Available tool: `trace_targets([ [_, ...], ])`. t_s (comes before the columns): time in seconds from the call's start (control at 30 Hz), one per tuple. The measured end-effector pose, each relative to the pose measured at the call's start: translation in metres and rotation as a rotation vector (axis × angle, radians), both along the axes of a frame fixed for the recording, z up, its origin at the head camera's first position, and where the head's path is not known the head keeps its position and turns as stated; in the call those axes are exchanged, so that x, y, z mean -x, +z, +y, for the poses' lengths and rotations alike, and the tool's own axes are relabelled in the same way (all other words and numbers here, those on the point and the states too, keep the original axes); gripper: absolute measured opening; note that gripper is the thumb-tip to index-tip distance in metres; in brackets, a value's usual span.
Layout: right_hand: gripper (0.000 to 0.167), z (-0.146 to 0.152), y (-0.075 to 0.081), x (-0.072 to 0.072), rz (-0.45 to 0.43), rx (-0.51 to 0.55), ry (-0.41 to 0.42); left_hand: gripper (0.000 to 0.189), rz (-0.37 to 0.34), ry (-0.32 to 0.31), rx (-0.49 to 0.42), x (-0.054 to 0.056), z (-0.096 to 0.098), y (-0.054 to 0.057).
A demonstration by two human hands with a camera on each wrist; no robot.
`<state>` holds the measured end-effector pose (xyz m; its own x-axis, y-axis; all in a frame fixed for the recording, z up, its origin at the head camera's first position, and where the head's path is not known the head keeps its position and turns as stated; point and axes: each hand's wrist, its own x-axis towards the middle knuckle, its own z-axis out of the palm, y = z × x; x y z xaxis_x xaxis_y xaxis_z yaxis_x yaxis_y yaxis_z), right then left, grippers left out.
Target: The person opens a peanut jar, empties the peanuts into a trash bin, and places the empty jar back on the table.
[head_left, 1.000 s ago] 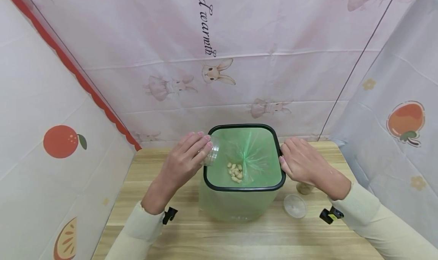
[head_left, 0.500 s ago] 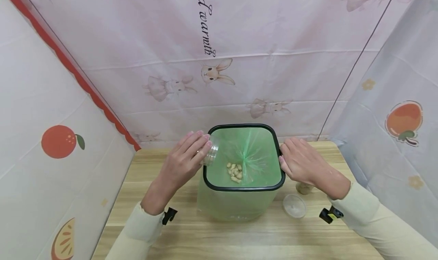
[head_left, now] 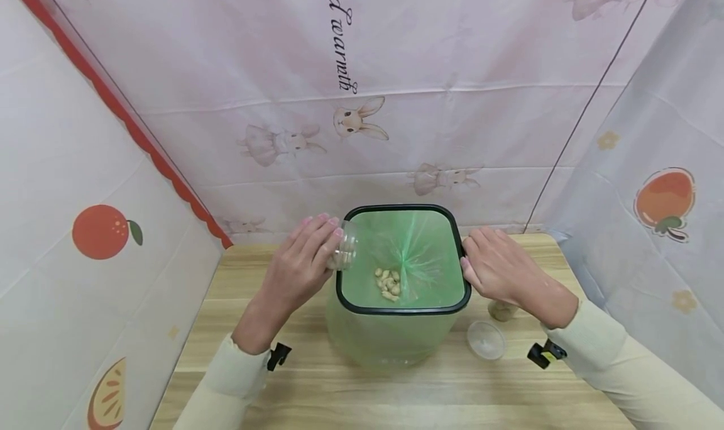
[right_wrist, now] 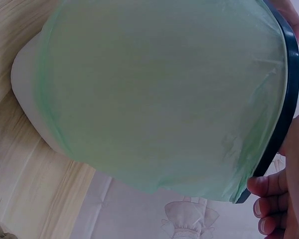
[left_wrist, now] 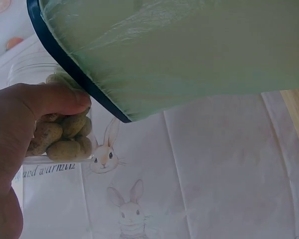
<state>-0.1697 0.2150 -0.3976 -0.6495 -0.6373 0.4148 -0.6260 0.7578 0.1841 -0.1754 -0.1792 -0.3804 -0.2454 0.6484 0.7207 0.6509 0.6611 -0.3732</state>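
Observation:
My left hand [head_left: 300, 263] grips a clear plastic jar [head_left: 348, 244] at the left rim of a trash bin. In the left wrist view the thumb [left_wrist: 60, 99] lies across the jar, and several brown peanuts in their shells [left_wrist: 65, 137] sit inside it. The trash bin [head_left: 390, 342] has a black rim [head_left: 404, 311] and a green bag liner [head_left: 427, 260]; a small heap of peanuts [head_left: 388, 284] rests on the liner. With fingers curled, my right hand [head_left: 500, 266] holds the bin's right rim; in the right wrist view its fingertips [right_wrist: 259, 185] are right at the black rim [right_wrist: 289, 94].
A round clear lid [head_left: 486, 340] lies on the wooden table [head_left: 271, 392] to the right of the bin. Behind it, partly under the right wrist, stands a small container [head_left: 502, 310]. Printed cloth walls [head_left: 283, 185] enclose the table at the back and sides.
My left hand has shifted slightly up and left with the jar, which shows a little more of its contents. The right hand and the heap of peanuts look the same.

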Motion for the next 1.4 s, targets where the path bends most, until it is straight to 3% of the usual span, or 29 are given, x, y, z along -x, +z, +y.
trace_targets([
  [0.67, 0.021, -0.0003, 0.0014, 0.0009, 0.006, 0.004, 0.002, 0.033, 0.046, -0.054, 0.007, 0.0048, 0.0026, -0.0002],
  [0.93, 0.021, 0.0001, 0.0004, 0.0002, 0.017, 0.006, 0.009, 0.03, 0.048, -0.049, 0.012, 0.0036, 0.0029, -0.0001],
  [1.23, 0.022, -0.0004, -0.0006, -0.0009, 0.012, 0.01, 0.007, 0.032, 0.025, 0.004, 0.1, -0.0019, 0.001, 0.0016],
  [1.4, 0.022, -0.0004, -0.001, -0.0004, 0.003, 0.009, 0.0, 0.032, 0.029, 0.002, 0.106, -0.0022, 0.0005, 0.0012],
])
